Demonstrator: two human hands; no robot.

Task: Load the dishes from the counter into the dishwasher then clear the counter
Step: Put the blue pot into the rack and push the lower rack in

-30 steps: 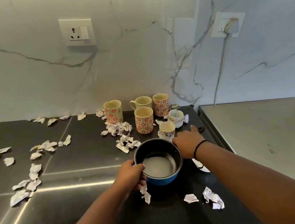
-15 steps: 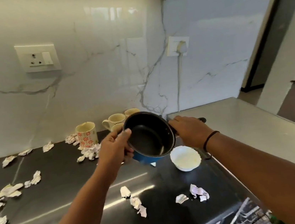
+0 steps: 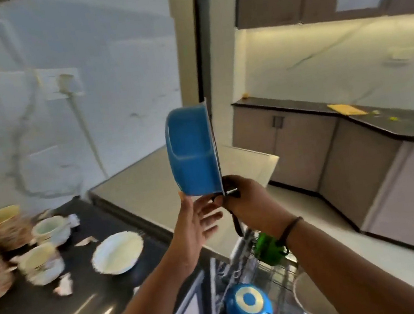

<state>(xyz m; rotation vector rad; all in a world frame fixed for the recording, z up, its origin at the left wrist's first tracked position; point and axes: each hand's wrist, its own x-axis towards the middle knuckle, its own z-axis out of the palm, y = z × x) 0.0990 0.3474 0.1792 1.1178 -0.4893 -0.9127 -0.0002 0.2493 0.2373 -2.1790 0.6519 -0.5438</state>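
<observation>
2 hands meet under the blue pan [image 3: 191, 151], tipped on edge directly above the dishwasher rack [image 3: 244, 277]: right hand [image 3: 251, 198] grips its handle, left hand [image 3: 198, 221] spreads its fingers against the base.

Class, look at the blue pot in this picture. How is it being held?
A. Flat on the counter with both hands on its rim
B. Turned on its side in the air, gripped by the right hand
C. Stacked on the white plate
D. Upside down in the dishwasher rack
B: the blue pot is up in the air on its side, the right hand gripping its handle while the left hand is open below it.
</observation>
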